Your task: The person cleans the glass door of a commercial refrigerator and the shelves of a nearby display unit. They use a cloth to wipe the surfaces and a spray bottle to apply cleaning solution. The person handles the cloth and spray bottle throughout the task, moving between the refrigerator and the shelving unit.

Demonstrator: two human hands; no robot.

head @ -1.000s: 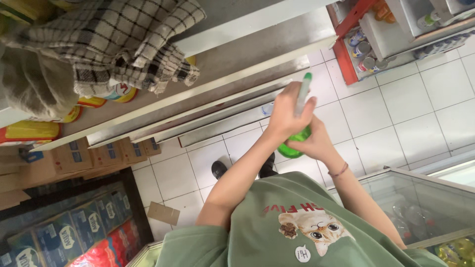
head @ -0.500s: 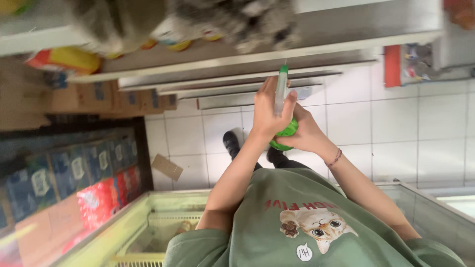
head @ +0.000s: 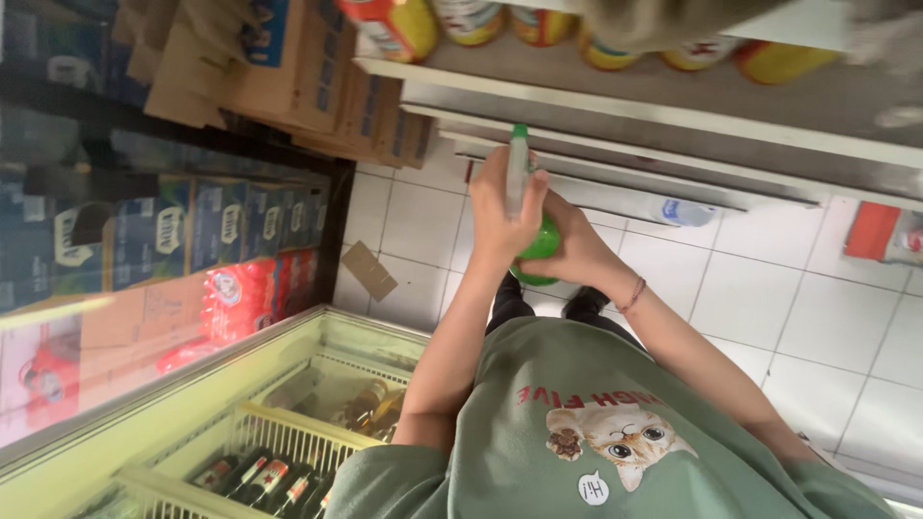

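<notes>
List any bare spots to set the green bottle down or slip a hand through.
Bare: white floor tiles between shelf unit and feet; tiles beside cardboard scrap. Crowded: freezer full of bottles; stacked cartons.

A small grocery shop is shown. Goods are stocked on every side: a chest freezer with a sliding glass lid is filled with dark bottles laid in wire baskets, and shrink-wrapped cases of drinks in blue and red are stacked beside it. Brown cardboard cartons are piled against the wall. A metal shelf is lined with yellow and red packaged items. The floor is laid with white tiles, and a narrow aisle is left between the stock.
</notes>
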